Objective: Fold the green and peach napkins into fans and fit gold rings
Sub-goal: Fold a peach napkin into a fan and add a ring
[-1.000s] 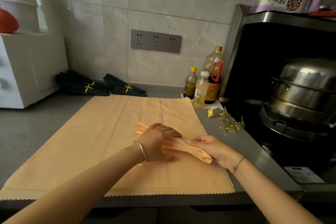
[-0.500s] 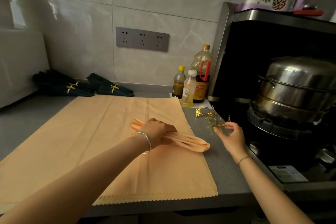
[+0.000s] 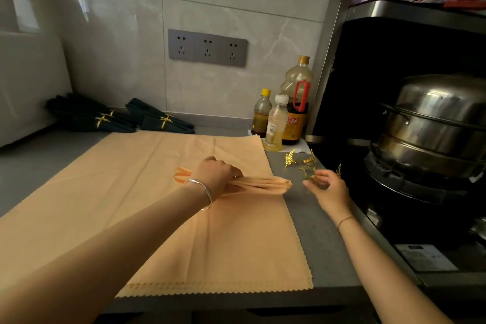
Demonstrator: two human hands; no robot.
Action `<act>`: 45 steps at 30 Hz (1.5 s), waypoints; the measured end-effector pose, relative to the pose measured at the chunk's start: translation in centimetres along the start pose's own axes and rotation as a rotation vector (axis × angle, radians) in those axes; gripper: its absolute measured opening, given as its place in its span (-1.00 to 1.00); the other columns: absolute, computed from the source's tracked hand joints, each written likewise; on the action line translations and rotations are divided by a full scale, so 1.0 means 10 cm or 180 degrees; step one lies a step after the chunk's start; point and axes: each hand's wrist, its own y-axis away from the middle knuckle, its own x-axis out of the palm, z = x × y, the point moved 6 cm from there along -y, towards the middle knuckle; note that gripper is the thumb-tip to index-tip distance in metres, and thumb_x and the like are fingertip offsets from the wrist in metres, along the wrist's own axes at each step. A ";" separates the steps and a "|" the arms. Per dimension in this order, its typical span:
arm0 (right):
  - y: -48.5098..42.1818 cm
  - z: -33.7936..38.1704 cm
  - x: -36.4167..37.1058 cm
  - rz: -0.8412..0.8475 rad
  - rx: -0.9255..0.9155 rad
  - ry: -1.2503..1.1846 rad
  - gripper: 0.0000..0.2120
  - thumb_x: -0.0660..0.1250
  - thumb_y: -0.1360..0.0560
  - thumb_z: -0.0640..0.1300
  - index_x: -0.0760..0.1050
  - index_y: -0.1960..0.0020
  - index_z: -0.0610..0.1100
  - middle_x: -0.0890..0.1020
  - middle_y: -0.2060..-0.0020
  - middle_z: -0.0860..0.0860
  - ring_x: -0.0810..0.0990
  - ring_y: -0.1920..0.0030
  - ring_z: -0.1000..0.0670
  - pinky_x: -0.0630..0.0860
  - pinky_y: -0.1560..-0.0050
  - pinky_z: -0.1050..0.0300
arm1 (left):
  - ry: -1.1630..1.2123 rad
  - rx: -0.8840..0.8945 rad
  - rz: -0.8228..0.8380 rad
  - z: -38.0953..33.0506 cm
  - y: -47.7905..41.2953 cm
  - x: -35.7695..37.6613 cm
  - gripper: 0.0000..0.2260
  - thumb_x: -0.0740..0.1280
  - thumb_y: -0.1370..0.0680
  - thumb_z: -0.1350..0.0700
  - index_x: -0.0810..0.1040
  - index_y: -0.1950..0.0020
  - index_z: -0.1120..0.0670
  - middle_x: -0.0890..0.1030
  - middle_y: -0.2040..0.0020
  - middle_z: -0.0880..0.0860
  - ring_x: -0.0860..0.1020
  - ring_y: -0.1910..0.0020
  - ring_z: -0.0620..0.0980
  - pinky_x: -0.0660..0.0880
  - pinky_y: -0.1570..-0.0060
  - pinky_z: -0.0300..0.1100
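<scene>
Your left hand (image 3: 218, 176) grips the pleated peach napkin (image 3: 263, 184); at its 3 o'clock your right hand (image 3: 328, 189) pinches a gold ring (image 3: 311, 177).

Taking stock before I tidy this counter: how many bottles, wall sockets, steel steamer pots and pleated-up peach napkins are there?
Bottles: 3
Wall sockets: 3
Steel steamer pot: 1
Pleated peach napkin: 1, gripped by the left hand
Total: 8
</scene>
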 end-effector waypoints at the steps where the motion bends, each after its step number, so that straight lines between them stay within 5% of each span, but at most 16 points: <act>1: 0.07 0.11 0.05 0.0165 -0.0230 -0.0031 -0.58 0.50 -0.37 -0.09 0.50 -0.19 -0.12 0.59 -0.10 -0.01 0.54 -0.11 0.02 0.45 -0.06 0.18 | -0.0008 -0.0049 0.0026 0.03 0.00 0.00 -0.64 0.10 -0.62 -0.16 0.40 -0.37 -0.09 0.56 -0.22 -0.02 0.49 -0.16 0.03 0.29 -0.21 -0.21; 5: 0.35 0.49 0.21 0.0740 -0.1011 0.0112 -0.57 0.51 -0.34 -0.02 0.47 -0.16 0.07 0.56 -0.07 0.21 0.50 -0.10 0.22 0.32 -0.01 0.42 | -0.0144 -0.0110 0.0084 0.13 0.06 -0.01 -0.63 0.09 -0.61 -0.17 0.42 -0.35 -0.09 0.57 -0.20 -0.02 0.50 -0.14 0.03 0.30 -0.19 -0.20; 10: 0.52 0.71 0.30 0.1022 -0.1472 0.0306 -0.55 0.50 -0.33 0.04 0.45 -0.17 0.18 0.52 -0.04 0.36 0.46 -0.14 0.17 0.37 -0.16 0.19 | -0.0274 0.0026 0.0167 0.07 0.11 -0.02 -0.66 0.10 -0.63 -0.13 0.42 -0.36 -0.08 0.57 -0.19 0.00 0.50 -0.13 0.06 0.29 -0.21 -0.18; 17: 0.79 1.00 0.47 0.0896 -0.2324 0.0743 -0.52 0.55 -0.27 0.03 0.53 -0.16 0.02 0.57 0.02 0.25 0.41 0.01 0.16 0.29 0.00 0.34 | -0.0232 0.0233 0.0104 -0.22 0.08 -0.02 -0.71 0.19 -0.61 -0.06 0.48 -0.29 -0.04 0.60 -0.16 -0.01 0.51 -0.11 0.05 0.27 -0.21 -0.17; 21: 0.69 0.87 0.41 0.0994 -0.1828 0.0877 -0.49 0.51 -0.30 0.09 0.49 -0.22 0.09 0.49 0.02 0.29 0.34 -0.04 0.12 0.31 -0.05 0.23 | -0.0066 0.0073 0.0129 -0.15 0.08 -0.04 -0.68 0.17 -0.60 -0.12 0.47 -0.30 -0.04 0.58 -0.18 -0.01 0.48 -0.14 0.04 0.26 -0.18 -0.19; 25: 0.67 0.84 0.39 0.1003 -0.1648 0.0857 -0.67 0.52 -0.32 0.03 0.60 -0.06 0.05 0.44 0.19 0.33 0.38 -0.04 0.05 0.36 -0.01 0.17 | -0.0037 0.0114 0.0113 -0.12 0.09 0.00 -0.61 0.22 -0.56 -0.17 0.39 -0.36 -0.08 0.58 -0.19 -0.02 0.49 -0.15 0.03 0.25 -0.19 -0.18; 29: 0.73 0.93 0.41 0.0895 -0.1907 0.0777 -0.77 0.53 -0.32 -0.03 0.64 0.05 -0.04 0.42 0.27 0.35 0.35 0.12 0.19 0.25 0.08 0.42 | 0.0194 0.0323 0.0005 -0.30 0.07 0.09 -0.42 0.28 -0.47 -0.28 0.30 -0.43 -0.08 0.53 -0.27 -0.04 0.46 -0.25 0.01 0.28 -0.26 -0.11; 36: 0.70 0.91 0.40 0.0911 -0.1754 0.0697 -0.80 0.52 -0.33 -0.02 0.65 0.08 -0.05 0.42 0.31 0.34 0.32 0.14 0.28 0.20 0.10 0.46 | 0.0551 0.0307 -0.0176 -0.31 0.02 0.10 -0.58 0.29 -0.51 -0.19 0.45 -0.29 -0.03 0.54 -0.20 0.02 0.41 -0.24 0.00 0.25 -0.21 -0.17; 45: 0.62 0.85 0.44 0.1032 -0.1341 0.0689 -0.87 0.49 -0.36 0.00 0.63 0.11 0.08 0.52 0.26 0.11 0.39 0.04 0.03 0.37 0.08 0.17 | 0.0047 0.0298 -0.0066 -0.08 0.06 0.11 -0.55 0.29 -0.52 -0.17 0.39 -0.35 -0.03 0.49 -0.26 -0.01 0.35 -0.29 -0.02 0.20 -0.28 -0.16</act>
